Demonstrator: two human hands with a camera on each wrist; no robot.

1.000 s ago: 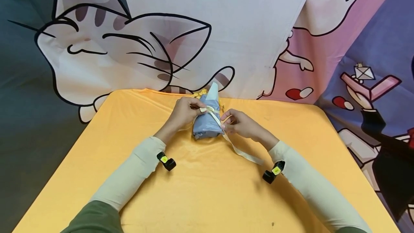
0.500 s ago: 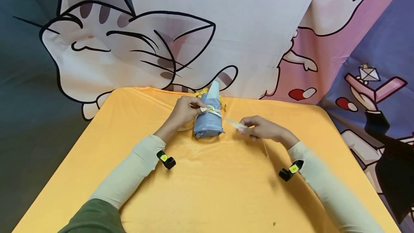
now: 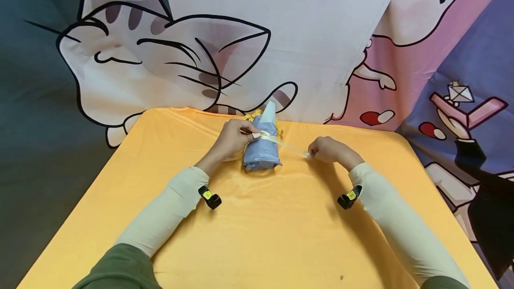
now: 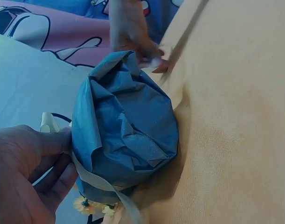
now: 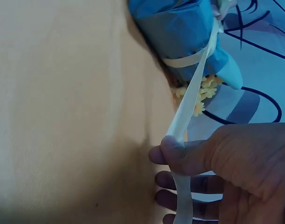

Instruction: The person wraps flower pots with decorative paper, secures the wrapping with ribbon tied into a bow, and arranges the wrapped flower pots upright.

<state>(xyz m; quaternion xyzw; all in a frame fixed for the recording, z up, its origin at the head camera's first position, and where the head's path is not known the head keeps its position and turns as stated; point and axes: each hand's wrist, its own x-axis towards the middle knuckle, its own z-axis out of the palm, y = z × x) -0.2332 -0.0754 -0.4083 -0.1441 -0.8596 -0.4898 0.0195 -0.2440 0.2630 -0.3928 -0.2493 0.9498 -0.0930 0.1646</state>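
Observation:
A bouquet wrapped in blue-grey paper [image 3: 262,153] lies on the table, its folded lower end facing me. Yellow flowers [image 5: 208,88] and a pale blue paper tip [image 3: 269,113] show at its far end. A cream ribbon [image 5: 186,107] circles the wrap. At the bouquet's left side my left hand [image 3: 234,136] pinches the ribbon near its crossing, thumb and finger close to the paper. Off to the right, my right hand [image 3: 330,150] pinches the ribbon's other length between thumb and finger, and that length runs taut from the bouquet. Its tail hangs across the right fingers in the right wrist view.
A yellow cloth [image 3: 257,235] covers the table. Behind its far edge hangs a printed backdrop [image 3: 225,57] with a cartoon cat. A small dark speck [image 3: 341,277] marks the cloth near the front.
My right hand has moved from beside the bouquet out to the right, drawing the ribbon straight. My left hand has kept its pinch at the bouquet.

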